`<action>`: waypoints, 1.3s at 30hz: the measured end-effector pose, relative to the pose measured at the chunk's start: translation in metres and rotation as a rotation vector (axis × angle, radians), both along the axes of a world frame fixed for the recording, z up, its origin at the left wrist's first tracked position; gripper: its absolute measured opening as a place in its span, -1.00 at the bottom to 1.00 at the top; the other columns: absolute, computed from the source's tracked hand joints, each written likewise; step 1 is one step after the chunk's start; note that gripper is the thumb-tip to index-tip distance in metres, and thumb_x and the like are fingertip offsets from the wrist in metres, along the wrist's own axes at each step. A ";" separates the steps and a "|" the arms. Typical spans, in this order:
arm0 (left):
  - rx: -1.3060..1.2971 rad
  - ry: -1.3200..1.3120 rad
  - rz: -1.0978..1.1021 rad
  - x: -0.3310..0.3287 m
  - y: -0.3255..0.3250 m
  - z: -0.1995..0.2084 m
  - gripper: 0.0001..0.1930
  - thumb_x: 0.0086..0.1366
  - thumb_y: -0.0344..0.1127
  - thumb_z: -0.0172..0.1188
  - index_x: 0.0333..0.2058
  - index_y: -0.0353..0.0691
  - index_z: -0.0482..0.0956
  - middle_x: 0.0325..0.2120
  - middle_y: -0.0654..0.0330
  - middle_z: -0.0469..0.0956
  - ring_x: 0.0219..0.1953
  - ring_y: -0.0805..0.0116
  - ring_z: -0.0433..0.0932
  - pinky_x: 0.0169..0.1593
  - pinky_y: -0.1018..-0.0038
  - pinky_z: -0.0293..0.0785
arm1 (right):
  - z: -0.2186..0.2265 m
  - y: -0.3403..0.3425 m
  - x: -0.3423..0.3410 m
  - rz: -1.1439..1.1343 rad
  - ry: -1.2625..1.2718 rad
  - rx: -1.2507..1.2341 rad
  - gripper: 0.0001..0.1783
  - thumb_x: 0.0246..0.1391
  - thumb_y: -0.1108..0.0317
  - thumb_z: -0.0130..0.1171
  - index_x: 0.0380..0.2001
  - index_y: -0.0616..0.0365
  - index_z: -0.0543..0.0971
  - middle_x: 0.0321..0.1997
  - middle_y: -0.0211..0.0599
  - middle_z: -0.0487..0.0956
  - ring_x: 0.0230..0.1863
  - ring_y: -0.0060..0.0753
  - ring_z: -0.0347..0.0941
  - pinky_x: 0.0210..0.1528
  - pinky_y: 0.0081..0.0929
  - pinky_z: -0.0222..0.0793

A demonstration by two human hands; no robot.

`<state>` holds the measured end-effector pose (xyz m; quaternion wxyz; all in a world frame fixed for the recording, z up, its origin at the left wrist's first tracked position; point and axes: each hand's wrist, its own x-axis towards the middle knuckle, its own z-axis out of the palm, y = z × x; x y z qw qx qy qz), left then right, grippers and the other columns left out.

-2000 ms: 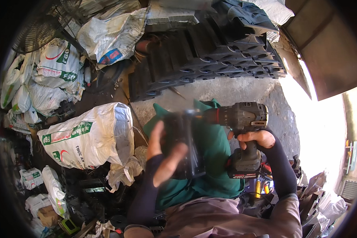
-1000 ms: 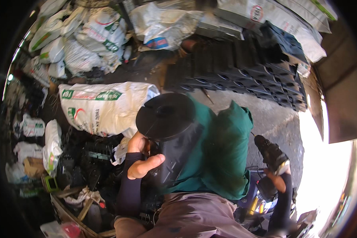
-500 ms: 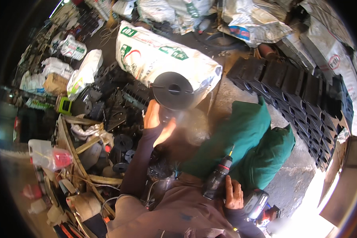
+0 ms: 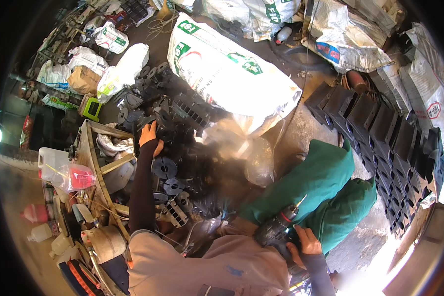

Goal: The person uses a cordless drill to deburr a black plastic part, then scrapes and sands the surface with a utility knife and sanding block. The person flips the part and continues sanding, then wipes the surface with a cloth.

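Note:
My left hand reaches to the pile of black plastic parts on my left. Its fingers are stretched over a dark part there, thumb apart; the fingertips blend into the dark pile, and no grip shows. Flat slotted black discs lie nearer to me, below that hand. Over my lap my right hand is closed round the handle of a cordless drill. The drill's thin bit points up and to the right, beside the green cloth over my legs.
A large white sack lies ahead. On the right, black moulded parts stand stacked in rows. At the left a wooden-edged box holds odds and ends, with a plastic jug beside it. A clear bag lies before the sack.
My left hand has moved left and down to the pile; the slotted disc it held up no longer shows in it. My right hand has closed round the drill's handle. The view has shifted.

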<state>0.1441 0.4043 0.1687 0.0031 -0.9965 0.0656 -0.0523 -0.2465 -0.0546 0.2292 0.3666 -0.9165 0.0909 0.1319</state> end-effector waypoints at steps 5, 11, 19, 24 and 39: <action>0.183 0.181 0.081 0.022 0.044 -0.033 -0.20 -0.16 -0.45 0.20 0.20 -0.10 0.27 -0.09 0.00 0.35 0.04 -0.04 0.37 0.09 0.20 0.39 | -0.002 -0.008 0.009 0.039 -0.030 -0.048 -0.36 -0.14 0.34 0.34 0.08 0.21 0.42 -0.23 -0.06 0.49 -0.28 0.03 0.50 -0.26 -0.18 0.44; 0.266 0.126 0.103 0.046 0.080 -0.063 -0.16 -0.19 -0.43 0.24 0.20 -0.11 0.23 -0.10 0.02 0.36 0.03 0.00 0.38 0.07 0.19 0.37 | -0.014 -0.017 0.007 0.065 -0.014 -0.047 -0.36 -0.14 0.33 0.34 0.07 0.20 0.42 -0.25 -0.08 0.52 -0.31 -0.03 0.53 -0.27 -0.21 0.47; -0.305 0.123 0.237 0.109 0.133 -0.105 -0.32 -0.14 -0.35 0.26 0.06 -0.26 0.34 -0.07 0.12 0.47 0.00 0.19 0.45 0.06 0.28 0.35 | -0.012 -0.033 0.008 0.007 -0.019 -0.115 -0.36 -0.18 0.37 0.35 0.06 0.18 0.43 -0.27 -0.11 0.54 -0.35 -0.10 0.51 -0.28 -0.25 0.45; -1.142 0.403 0.048 0.136 0.161 -0.115 -0.59 -0.03 -0.36 0.23 -0.13 -0.27 0.50 -0.34 0.28 0.54 -0.24 0.40 0.46 -0.10 0.47 0.38 | -0.009 -0.040 0.006 -0.054 0.051 -0.141 -0.39 -0.17 0.38 0.34 0.04 0.18 0.44 -0.27 -0.11 0.54 -0.36 -0.11 0.50 -0.28 -0.27 0.44; -0.093 0.345 0.557 0.126 0.067 -0.130 -0.14 0.20 0.40 -0.09 0.32 -0.07 0.14 0.32 0.06 0.16 0.38 0.04 0.06 0.32 -0.16 -0.19 | -0.003 -0.053 0.007 -0.268 0.064 0.086 -0.41 -0.17 0.45 0.33 0.03 0.25 0.47 -0.23 -0.10 0.57 -0.33 -0.24 0.54 -0.23 -0.36 0.46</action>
